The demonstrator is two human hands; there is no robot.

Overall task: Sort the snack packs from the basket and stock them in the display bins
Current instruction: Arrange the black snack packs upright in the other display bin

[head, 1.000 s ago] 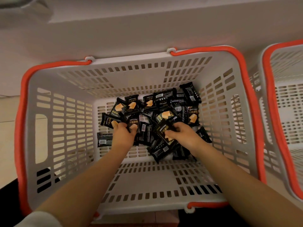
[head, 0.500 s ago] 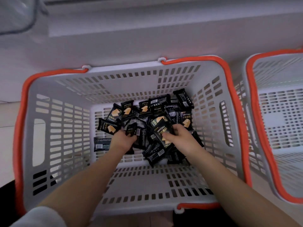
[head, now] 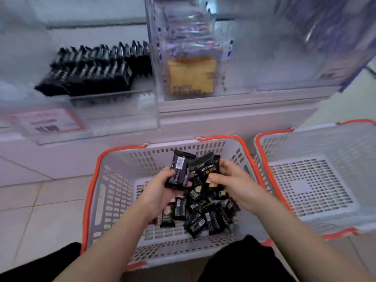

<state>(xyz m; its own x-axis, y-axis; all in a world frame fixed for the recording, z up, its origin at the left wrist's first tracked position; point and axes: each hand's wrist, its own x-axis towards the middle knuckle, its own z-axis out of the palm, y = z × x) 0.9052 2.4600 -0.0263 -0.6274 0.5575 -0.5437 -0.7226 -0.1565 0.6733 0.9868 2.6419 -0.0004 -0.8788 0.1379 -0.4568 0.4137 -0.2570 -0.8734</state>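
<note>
Partway through: left display bin [head: 85, 110] already holds a row of black packs [head: 91, 68], but a good heap of snack packs [head: 203, 216] is left in the basket [head: 101, 180] under the person's fingers. Left hand [head: 162, 190] grips a barcode-side pack [head: 179, 171], fingers curled round it; right hand [head: 234, 186] pinches a DRYCAKE pack [head: 207, 169], thumb on its front. Both packs are raised above the heap, bins well beyond the fingertips.

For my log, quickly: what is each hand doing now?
Left hand: grips black snack packs.
Right hand: holds a DRYCAKE pack.
</note>
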